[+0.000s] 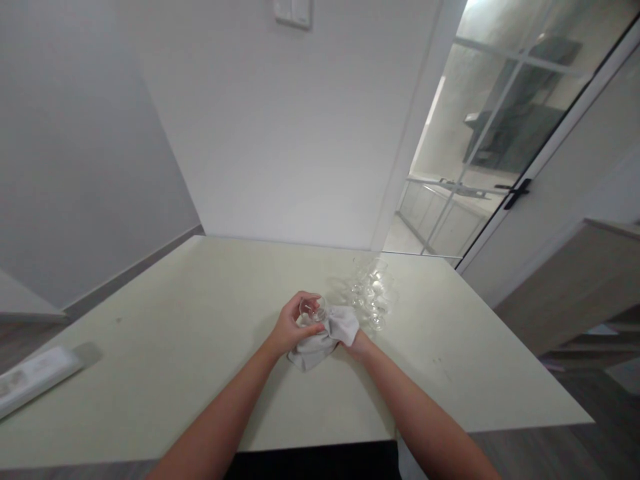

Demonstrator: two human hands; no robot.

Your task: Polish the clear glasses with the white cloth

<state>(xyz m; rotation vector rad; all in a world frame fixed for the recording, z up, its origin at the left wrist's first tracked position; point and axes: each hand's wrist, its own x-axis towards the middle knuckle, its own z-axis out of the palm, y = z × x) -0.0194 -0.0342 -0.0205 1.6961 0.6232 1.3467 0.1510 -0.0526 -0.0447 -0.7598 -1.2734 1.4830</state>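
My left hand (291, 325) is closed around a small clear glass (313, 309), its round rim facing up toward me. A pale grey cloth (315, 350) hangs below the glass and is bunched against its right side. Gripping that cloth is my right hand (354, 341); its fingers are mostly hidden under the folds. Just beyond my right hand, several clear glasses (373, 290) stand close together on the pale table (200, 373); their outlines blur into one another.
On the table's left edge lies a white power strip (37, 377). A white wall (290, 147) rises behind the table. To the right are a glass-paned door with a black handle (518, 194) and a wooden shelf unit (575, 287).
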